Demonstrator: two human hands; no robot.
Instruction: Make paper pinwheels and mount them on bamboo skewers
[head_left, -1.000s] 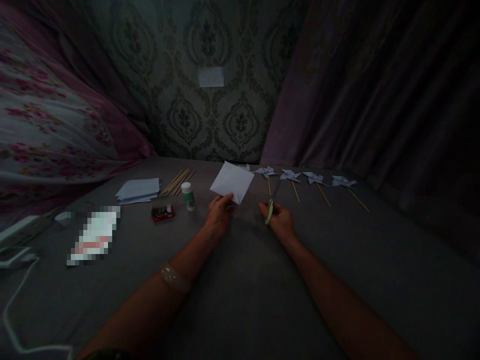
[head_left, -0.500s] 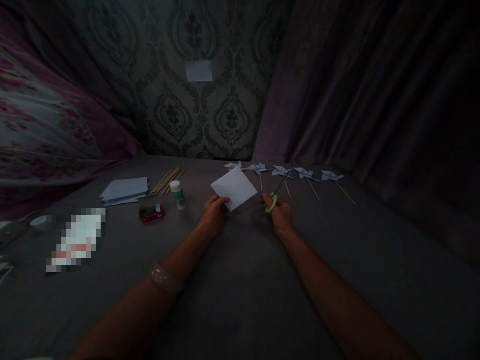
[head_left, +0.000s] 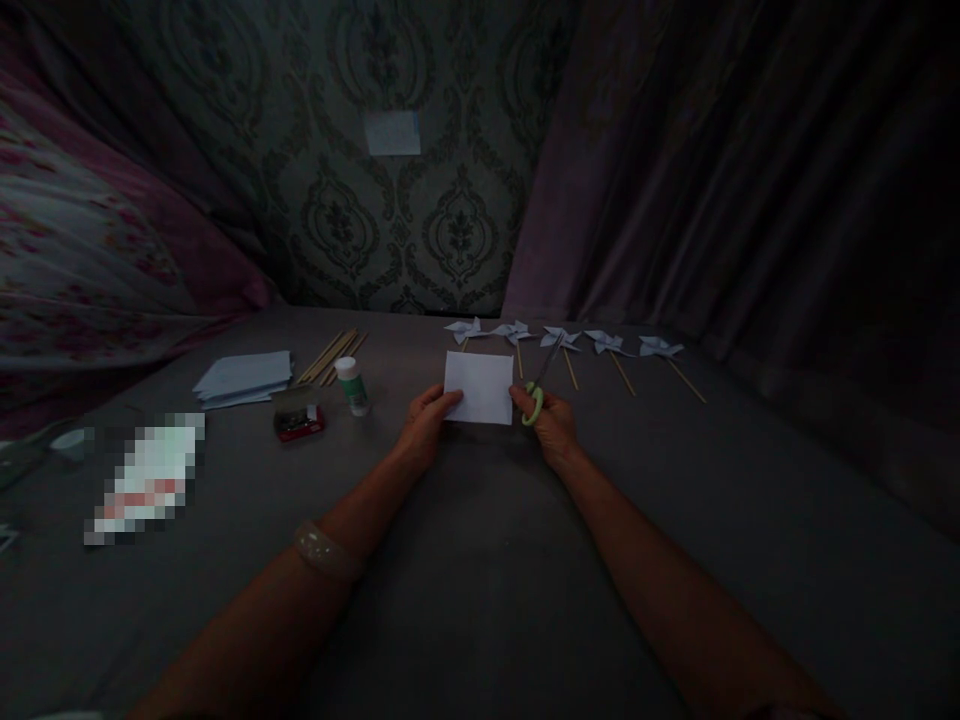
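A white square of paper (head_left: pixel 478 388) is held up in front of me, its edges level. My left hand (head_left: pixel 426 425) pinches its left edge, thumb on the near face. At its right edge is my right hand (head_left: pixel 551 422), closed around the green-handled scissors (head_left: pixel 533 402); the thumb there seems to touch the paper. The scissor blades point up and away. Behind the paper, several white paper pinwheels (head_left: pixel 514 332) on wooden sticks lie in a row.
To the left are a stack of white paper (head_left: pixel 244 377), wooden sticks (head_left: pixel 330 355), a white-capped green bottle (head_left: pixel 352 387) and a small red box (head_left: pixel 299 422) with its lid up. A blurred packet (head_left: pixel 150 480) lies nearer. Patterned wall and curtains stand behind.
The paper has turned from a diamond slant to level. My right hand has moved slightly left to the paper's right edge, still holding the scissors.
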